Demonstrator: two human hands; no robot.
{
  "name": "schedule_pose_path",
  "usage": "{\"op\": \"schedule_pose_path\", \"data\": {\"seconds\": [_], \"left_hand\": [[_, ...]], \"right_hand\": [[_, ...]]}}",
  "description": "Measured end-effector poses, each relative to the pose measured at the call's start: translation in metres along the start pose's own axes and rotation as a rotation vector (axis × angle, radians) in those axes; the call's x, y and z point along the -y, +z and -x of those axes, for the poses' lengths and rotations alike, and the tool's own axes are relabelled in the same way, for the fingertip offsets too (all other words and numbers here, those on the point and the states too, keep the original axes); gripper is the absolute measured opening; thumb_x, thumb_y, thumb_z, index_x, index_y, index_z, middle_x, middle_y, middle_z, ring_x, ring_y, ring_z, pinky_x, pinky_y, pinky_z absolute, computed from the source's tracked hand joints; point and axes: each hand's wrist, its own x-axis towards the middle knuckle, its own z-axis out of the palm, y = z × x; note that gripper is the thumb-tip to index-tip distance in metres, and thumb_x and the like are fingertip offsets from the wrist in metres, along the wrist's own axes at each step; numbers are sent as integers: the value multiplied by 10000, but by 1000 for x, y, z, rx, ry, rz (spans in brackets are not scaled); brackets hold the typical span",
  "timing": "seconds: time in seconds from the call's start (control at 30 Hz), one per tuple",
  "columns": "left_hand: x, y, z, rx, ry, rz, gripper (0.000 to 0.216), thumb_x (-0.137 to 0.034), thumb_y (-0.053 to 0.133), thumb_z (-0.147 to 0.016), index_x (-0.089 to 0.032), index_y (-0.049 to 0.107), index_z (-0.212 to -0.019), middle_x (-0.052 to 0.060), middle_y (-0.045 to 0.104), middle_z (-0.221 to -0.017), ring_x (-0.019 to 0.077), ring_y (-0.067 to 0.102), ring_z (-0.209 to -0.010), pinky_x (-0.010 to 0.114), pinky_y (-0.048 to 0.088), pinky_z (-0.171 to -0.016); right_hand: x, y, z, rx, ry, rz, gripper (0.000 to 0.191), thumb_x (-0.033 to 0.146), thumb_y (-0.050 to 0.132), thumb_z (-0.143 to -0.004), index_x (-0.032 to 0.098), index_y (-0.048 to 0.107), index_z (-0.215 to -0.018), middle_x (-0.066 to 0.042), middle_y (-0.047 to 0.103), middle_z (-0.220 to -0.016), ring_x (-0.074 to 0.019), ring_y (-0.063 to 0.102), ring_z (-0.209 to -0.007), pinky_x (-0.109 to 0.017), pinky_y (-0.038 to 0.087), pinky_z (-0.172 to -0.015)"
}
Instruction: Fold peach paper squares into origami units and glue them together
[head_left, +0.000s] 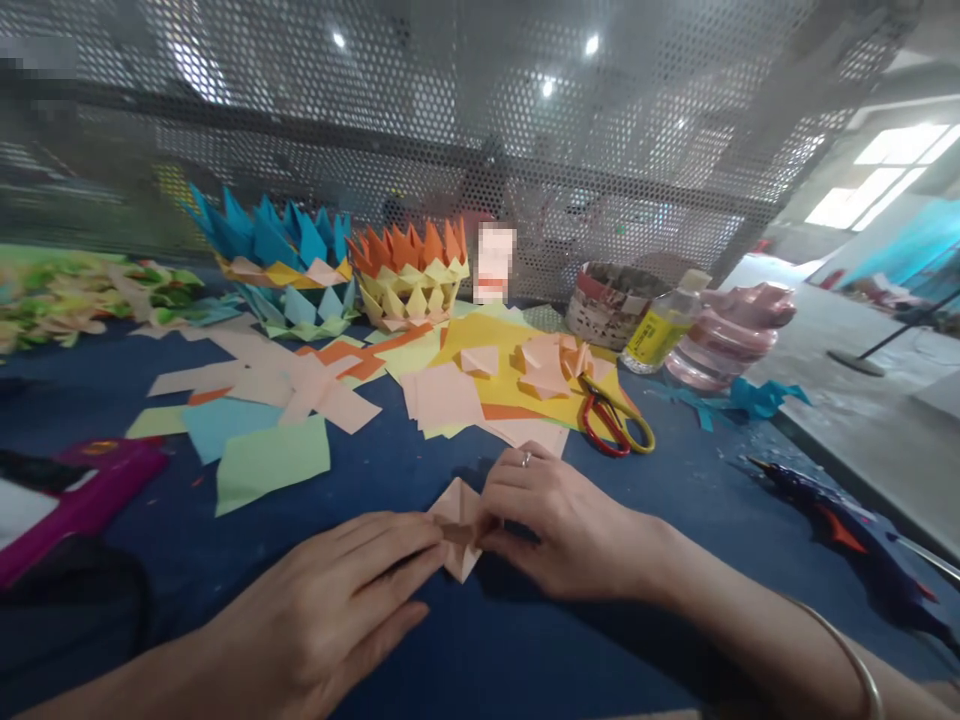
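A small square of pale pink paper (459, 568), creased and partly folded, lies on the dark blue table in front of me. My left hand (337, 590) touches its left side with stretched fingertips, the thumb apart from them. On the right side, my right hand (559, 520) pinches the paper's edge between thumb and fingers, hiding that edge. Just beyond is a stack of pink paper squares (442, 397). Several folded pink pieces (544, 365) rest on a yellow sheet (480, 340), beside scissors (615, 418) with red and yellow handles.
Two folded-paper baskets, one blue (300, 255) and one orange-yellow (411, 275), stand at the back. Paper strips (259, 370) spread at left, near a magenta device (97, 490). A yellow-labelled bottle (660, 325) and a glue gun (855, 540) are at right.
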Motion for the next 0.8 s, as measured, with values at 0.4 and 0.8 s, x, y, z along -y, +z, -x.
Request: {"op": "schedule_pose_path", "data": {"seconds": [0.4, 0.8], "left_hand": [[-4, -4, 6, 12, 15, 24, 355, -124, 475, -1023, -175, 673, -1312, 33, 769, -1272, 131, 703, -1226, 178, 485, -1128], [-10, 9, 16, 22, -69, 4, 413, -144, 443, -1031, -257, 650, -1371, -12, 777, -1243, 128, 731, -1169, 204, 525, -1092]], "right_hand": [[6, 22, 2, -70, -12, -203, 128, 100, 600, -1001, 159, 686, -927, -42, 710, -872, -164, 643, -834, -282, 500, -833], [-10, 27, 5, -79, -202, -79, 166, 73, 574, -1022, 149, 720, -1045, -61, 771, -981, -155, 661, -887, -286, 509, -850]]}}
